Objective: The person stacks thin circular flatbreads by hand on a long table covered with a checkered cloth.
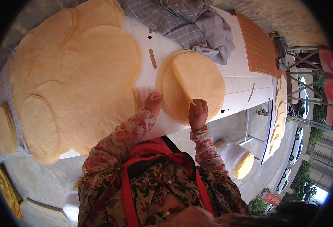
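A stack of thin round flatbreads (170,89) lies on the white table in front of me. My right hand (198,112) pinches the near edge of the top flatbread (200,73), whose left side is raised and turned over toward the right, baring the layer below. My left hand (154,103) is at the stack's left edge, its fingers curled together; whether anything is between them cannot be made out. To the left spreads a large overlapping heap of flatbreads (98,64), reaching past the table's near edge.
Grey checked cloth (181,19) lies crumpled behind the stack. A brown striped mat (257,43) covers the table's far right. More flatbreads (278,117) line another table at right. Below stands a plastic-wrapped roll of flatbreads (244,165). Parked cars (297,145) are outside.
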